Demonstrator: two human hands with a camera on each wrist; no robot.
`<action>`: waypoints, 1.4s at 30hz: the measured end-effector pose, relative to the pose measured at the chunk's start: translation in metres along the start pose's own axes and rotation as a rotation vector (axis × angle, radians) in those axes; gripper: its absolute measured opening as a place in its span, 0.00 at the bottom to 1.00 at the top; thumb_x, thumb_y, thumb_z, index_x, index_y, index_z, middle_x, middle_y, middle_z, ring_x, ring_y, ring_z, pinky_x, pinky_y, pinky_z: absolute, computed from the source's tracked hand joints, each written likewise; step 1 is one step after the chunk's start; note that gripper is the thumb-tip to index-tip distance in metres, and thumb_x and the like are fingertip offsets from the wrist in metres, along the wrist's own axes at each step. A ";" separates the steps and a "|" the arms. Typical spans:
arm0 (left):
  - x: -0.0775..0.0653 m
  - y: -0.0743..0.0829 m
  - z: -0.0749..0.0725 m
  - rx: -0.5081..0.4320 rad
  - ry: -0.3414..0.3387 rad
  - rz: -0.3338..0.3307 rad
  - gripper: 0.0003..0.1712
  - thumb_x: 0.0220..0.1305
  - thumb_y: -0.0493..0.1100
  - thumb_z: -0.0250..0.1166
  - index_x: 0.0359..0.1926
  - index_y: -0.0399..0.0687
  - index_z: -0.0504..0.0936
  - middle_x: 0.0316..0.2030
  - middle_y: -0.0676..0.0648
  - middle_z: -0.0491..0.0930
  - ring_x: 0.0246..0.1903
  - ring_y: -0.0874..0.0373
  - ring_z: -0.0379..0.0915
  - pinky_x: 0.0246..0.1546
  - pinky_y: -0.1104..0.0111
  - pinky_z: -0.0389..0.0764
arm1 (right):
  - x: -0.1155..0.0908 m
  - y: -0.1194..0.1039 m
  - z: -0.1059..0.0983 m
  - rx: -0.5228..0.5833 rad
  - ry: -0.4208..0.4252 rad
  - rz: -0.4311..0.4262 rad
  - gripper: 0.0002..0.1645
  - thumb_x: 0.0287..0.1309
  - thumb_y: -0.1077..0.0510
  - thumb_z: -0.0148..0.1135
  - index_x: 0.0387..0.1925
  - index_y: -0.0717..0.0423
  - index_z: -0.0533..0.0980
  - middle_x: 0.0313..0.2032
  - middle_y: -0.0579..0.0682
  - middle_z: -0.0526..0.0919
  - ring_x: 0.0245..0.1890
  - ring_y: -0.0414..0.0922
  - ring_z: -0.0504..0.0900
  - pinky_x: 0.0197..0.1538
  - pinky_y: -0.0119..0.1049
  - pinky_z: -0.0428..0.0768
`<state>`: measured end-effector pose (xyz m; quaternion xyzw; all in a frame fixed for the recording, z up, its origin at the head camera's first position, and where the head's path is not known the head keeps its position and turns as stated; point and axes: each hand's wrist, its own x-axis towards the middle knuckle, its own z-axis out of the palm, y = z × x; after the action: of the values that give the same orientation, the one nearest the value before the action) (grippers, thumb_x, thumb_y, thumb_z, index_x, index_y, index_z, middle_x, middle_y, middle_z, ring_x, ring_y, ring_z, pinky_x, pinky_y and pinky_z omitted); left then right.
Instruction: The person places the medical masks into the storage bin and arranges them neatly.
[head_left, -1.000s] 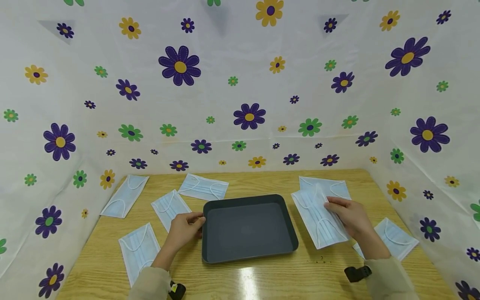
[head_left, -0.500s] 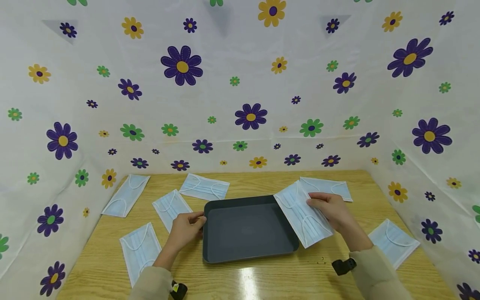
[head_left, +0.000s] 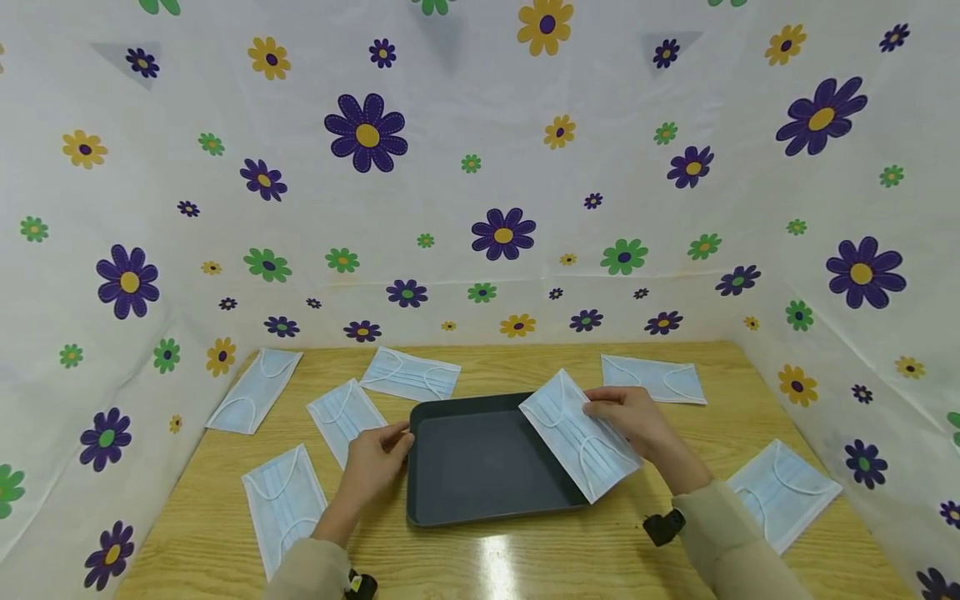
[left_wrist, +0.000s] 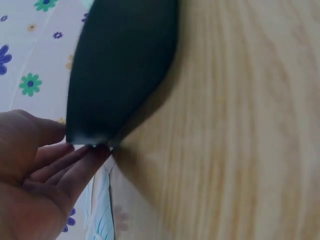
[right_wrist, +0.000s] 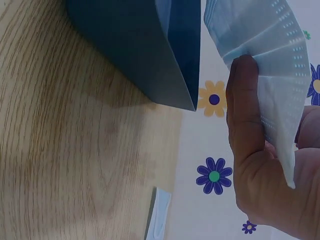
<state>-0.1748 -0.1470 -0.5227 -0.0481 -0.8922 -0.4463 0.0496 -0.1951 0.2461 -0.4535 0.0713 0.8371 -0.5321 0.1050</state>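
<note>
A dark grey rectangular tray (head_left: 480, 475) sits on the wooden table. My left hand (head_left: 375, 458) grips its left rim; in the left wrist view the thumb (left_wrist: 50, 131) is at the upper edge and the fingertips are against the side. My right hand (head_left: 637, 425) pinches a light blue face mask (head_left: 577, 442) by its right edge, tilted over the right part of the tray. In the right wrist view that mask (right_wrist: 280, 55) hangs between thumb and fingers, beside the tray wall (right_wrist: 130, 55). The mask hides the tray's right rim in the head view.
Several more masks lie flat: a near-left mask (head_left: 281, 500), one beside the left hand (head_left: 341, 412), a far-left mask (head_left: 255, 392), one behind the tray (head_left: 411, 373), a back-right mask (head_left: 656, 379) and a right-side mask (head_left: 787, 487). A flower-printed curtain (head_left: 450, 192) surrounds the table.
My right hand has carried the mask leftward, from beside the tray to over its right part, uncovering the back-right mask. The left hand stays on the tray's rim.
</note>
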 end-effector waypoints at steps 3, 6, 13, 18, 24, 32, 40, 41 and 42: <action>-0.002 -0.001 0.004 0.084 0.033 0.088 0.20 0.74 0.37 0.66 0.61 0.29 0.82 0.50 0.33 0.89 0.50 0.39 0.88 0.50 0.50 0.88 | 0.002 -0.002 0.005 -0.006 -0.014 -0.009 0.25 0.70 0.61 0.66 0.63 0.72 0.78 0.65 0.71 0.78 0.65 0.62 0.78 0.67 0.54 0.79; -0.004 -0.002 0.007 0.182 0.061 0.193 0.21 0.75 0.36 0.64 0.63 0.28 0.81 0.54 0.32 0.86 0.54 0.36 0.86 0.54 0.49 0.86 | 0.003 -0.004 0.011 -0.019 -0.035 -0.017 0.24 0.70 0.62 0.66 0.61 0.72 0.79 0.64 0.70 0.80 0.64 0.62 0.79 0.67 0.54 0.79; -0.008 -0.003 0.008 0.358 0.001 0.299 0.26 0.80 0.40 0.58 0.70 0.26 0.73 0.67 0.26 0.76 0.69 0.28 0.71 0.69 0.36 0.70 | 0.007 -0.010 0.022 -0.084 -0.098 -0.032 0.22 0.68 0.62 0.68 0.59 0.70 0.81 0.65 0.69 0.80 0.65 0.62 0.77 0.68 0.57 0.76; -0.010 -0.003 0.008 0.542 -0.094 0.271 0.34 0.83 0.49 0.53 0.77 0.30 0.64 0.77 0.28 0.63 0.80 0.29 0.50 0.76 0.29 0.49 | 0.014 -0.011 0.030 -0.136 -0.135 -0.062 0.21 0.67 0.61 0.69 0.58 0.67 0.83 0.62 0.67 0.82 0.62 0.60 0.80 0.66 0.56 0.78; -0.010 -0.003 0.005 0.655 -0.134 0.236 0.38 0.83 0.56 0.50 0.80 0.34 0.60 0.81 0.34 0.56 0.82 0.31 0.42 0.78 0.30 0.42 | 0.021 -0.013 0.041 -0.175 -0.170 -0.094 0.19 0.66 0.61 0.69 0.56 0.65 0.85 0.57 0.63 0.86 0.56 0.54 0.84 0.63 0.52 0.80; -0.011 -0.003 0.005 0.654 -0.193 0.189 0.42 0.83 0.60 0.47 0.82 0.36 0.53 0.83 0.35 0.50 0.83 0.31 0.36 0.78 0.30 0.38 | 0.030 -0.012 0.051 -0.198 -0.254 -0.144 0.17 0.66 0.62 0.69 0.54 0.66 0.85 0.53 0.61 0.89 0.57 0.54 0.84 0.62 0.52 0.82; -0.008 -0.001 0.007 0.655 -0.210 0.175 0.41 0.84 0.60 0.45 0.83 0.37 0.52 0.83 0.33 0.49 0.83 0.30 0.34 0.78 0.30 0.37 | 0.035 -0.016 0.061 -0.275 -0.321 -0.214 0.14 0.66 0.64 0.67 0.51 0.64 0.87 0.50 0.58 0.90 0.50 0.48 0.83 0.57 0.47 0.82; -0.007 -0.001 0.007 0.658 -0.211 0.173 0.41 0.84 0.60 0.45 0.83 0.38 0.51 0.83 0.33 0.49 0.83 0.30 0.34 0.78 0.30 0.37 | 0.036 -0.017 0.062 -0.284 -0.327 -0.226 0.14 0.66 0.64 0.67 0.50 0.64 0.87 0.49 0.58 0.90 0.49 0.47 0.83 0.56 0.45 0.83; -0.007 -0.001 0.008 0.656 -0.209 0.174 0.41 0.84 0.59 0.45 0.83 0.38 0.52 0.83 0.33 0.49 0.83 0.30 0.34 0.78 0.30 0.36 | 0.036 -0.018 0.063 -0.292 -0.333 -0.238 0.14 0.66 0.64 0.67 0.50 0.65 0.87 0.49 0.58 0.90 0.47 0.46 0.83 0.54 0.44 0.82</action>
<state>-0.1685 -0.1419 -0.5290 -0.1508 -0.9809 -0.1228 0.0088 -0.2278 0.1820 -0.4727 -0.1321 0.8787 -0.4187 0.1873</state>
